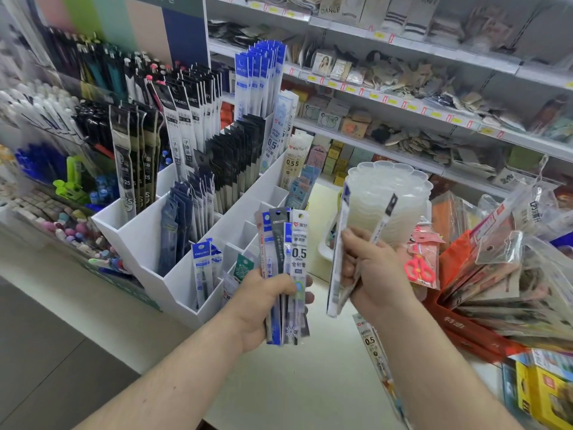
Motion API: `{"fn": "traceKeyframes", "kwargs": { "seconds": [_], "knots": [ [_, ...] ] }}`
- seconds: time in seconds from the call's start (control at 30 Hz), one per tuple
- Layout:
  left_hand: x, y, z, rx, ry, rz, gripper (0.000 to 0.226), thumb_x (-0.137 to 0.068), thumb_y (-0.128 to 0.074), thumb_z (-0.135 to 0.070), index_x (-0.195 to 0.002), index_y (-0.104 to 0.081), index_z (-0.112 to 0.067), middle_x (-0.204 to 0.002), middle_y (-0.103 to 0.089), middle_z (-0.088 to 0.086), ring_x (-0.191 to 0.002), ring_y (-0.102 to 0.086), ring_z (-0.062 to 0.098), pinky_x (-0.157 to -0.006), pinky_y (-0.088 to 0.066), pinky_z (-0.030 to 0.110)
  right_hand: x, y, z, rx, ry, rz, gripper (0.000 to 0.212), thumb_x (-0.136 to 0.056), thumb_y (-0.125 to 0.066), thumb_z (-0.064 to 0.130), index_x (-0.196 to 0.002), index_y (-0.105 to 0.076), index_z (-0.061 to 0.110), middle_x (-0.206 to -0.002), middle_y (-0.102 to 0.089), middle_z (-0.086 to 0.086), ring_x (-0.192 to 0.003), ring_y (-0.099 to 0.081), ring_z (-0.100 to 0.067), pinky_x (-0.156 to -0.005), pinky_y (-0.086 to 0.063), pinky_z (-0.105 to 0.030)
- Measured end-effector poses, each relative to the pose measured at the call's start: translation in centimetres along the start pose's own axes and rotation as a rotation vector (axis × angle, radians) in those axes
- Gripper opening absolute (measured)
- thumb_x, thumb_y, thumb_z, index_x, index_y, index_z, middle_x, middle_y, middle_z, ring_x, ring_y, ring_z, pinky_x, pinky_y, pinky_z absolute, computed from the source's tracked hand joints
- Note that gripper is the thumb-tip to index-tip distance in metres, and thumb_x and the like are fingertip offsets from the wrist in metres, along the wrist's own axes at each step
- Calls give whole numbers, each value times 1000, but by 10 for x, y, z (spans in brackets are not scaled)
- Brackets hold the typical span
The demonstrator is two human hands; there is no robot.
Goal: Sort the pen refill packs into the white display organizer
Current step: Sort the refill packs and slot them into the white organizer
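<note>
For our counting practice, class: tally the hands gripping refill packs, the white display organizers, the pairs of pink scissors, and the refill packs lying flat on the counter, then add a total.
Hands gripping refill packs: 2, the left hand and the right hand
white display organizer: 1
pink scissors: 1
flat refill pack: 1
Total: 5

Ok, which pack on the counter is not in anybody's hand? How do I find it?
Start at the white counter in front of the white display organizer. Look just below the right hand. There lies one loose refill pack, flat on the counter, printed "0.5". The other packs nearby are all held in a hand or stand in the organizer.
</note>
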State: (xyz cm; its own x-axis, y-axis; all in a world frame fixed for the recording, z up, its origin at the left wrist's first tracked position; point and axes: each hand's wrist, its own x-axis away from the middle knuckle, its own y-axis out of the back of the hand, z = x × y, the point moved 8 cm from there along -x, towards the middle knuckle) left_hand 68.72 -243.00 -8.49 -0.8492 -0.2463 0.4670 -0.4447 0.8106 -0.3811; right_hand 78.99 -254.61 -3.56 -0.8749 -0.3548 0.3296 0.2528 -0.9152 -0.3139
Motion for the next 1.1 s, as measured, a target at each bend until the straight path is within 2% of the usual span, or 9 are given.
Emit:
{"fn": "traceKeyframes", "kwargs": {
  "seconds": [0.2, 0.33, 0.43, 0.53, 0.67, 0.77, 0.9, 1.0, 1.1],
  "knots": [
    [-3, -16, -1, 109, 40, 83, 38, -87, -41, 3, -114, -67, -4, -93, -72, 19, -74, -70, 29, -68, -60, 41, 17, -16, -12, 220, 72, 14, 6, -95, -60, 0, -98, -66, 1, -64, -66, -3, -42, -51, -8, -39, -37, -18],
    [-4, -20, -6, 39, -42, 100, 35, -81, -66, -5, -115, -69, -12, -102, -74, 18, -84, -72, 31, -72, -58, 39, 20, -20, -11, 196, 92, 23, 9, -94, -60, -3, -100, -67, -2, -75, -70, -10, -49, -62, -6, -44, -45, -17],
    [-2, -20, -8, -14, -66, 94, 41, -80, -71, 5, -116, -68, -13, -105, -74, 20, -91, -73, 34, -76, -58, 42, 21, -18, -11, 187, 87, 25, 13, -96, -57, -4, -95, -67, 5, -69, -70, -6, -46, -61, -4, -42, -43, -15],
    [0, -21, -7, 41, -58, 136, 48, -67, -75, 0, -114, -71, -12, -107, -73, 22, -91, -72, 36, -75, -59, 43, 23, -18, -12, 198, 75, 51, 14, -97, -54, -5, -97, -65, 4, -61, -68, 0, -42, -57, -3, -40, -41, -14],
    [3, -23, -4, 131, -10, 208, 35, -66, -72, 6, -96, -79, -12, -103, -73, 25, -83, -73, 34, -70, -62, 43, 17, -9, -18, 214, 6, 52, 10, -98, -55, 2, -107, -58, -1, -53, -57, 0, -37, -40, -8, -39, -32, -20],
    [5, -17, -4, 129, 7, 174, 40, -68, -67, 3, -106, -72, -7, -107, -72, 25, -84, -73, 34, -70, -62, 45, 12, -1, -18, 197, 2, 9, 17, -97, -56, 3, -111, -58, -8, -59, -55, -8, -40, -37, -12, -40, -30, -22],
    [5, -11, -3, 63, 6, 82, 35, -89, -48, 15, -111, -64, -8, -89, -76, 14, -67, -72, 24, -59, -62, 37, 9, 5, -24, 119, -42, -37, 16, -99, -54, 6, -110, -64, 0, -62, -56, -9, -45, -37, -16, -41, -29, -22],
    [4, -11, 0, 13, 6, 59, 37, -89, -46, 16, -114, -63, -8, -84, -76, 9, -69, -72, 23, -64, -62, 39, 12, -2, -30, 107, -102, -8, 14, -97, -57, 13, -97, -68, 5, -68, -54, -10, -49, -40, -18, -46, -28, -24],
    [5, -9, 2, -8, 4, 31, 33, -87, -50, 16, -107, -64, -6, -75, -71, 6, -65, -69, 21, -62, -60, 36, 16, -6, -38, 175, -132, 6, 19, -93, -66, 28, -100, -68, 10, -69, -54, -1, -59, -44, -20, -53, -35, -31]
  ]
}}
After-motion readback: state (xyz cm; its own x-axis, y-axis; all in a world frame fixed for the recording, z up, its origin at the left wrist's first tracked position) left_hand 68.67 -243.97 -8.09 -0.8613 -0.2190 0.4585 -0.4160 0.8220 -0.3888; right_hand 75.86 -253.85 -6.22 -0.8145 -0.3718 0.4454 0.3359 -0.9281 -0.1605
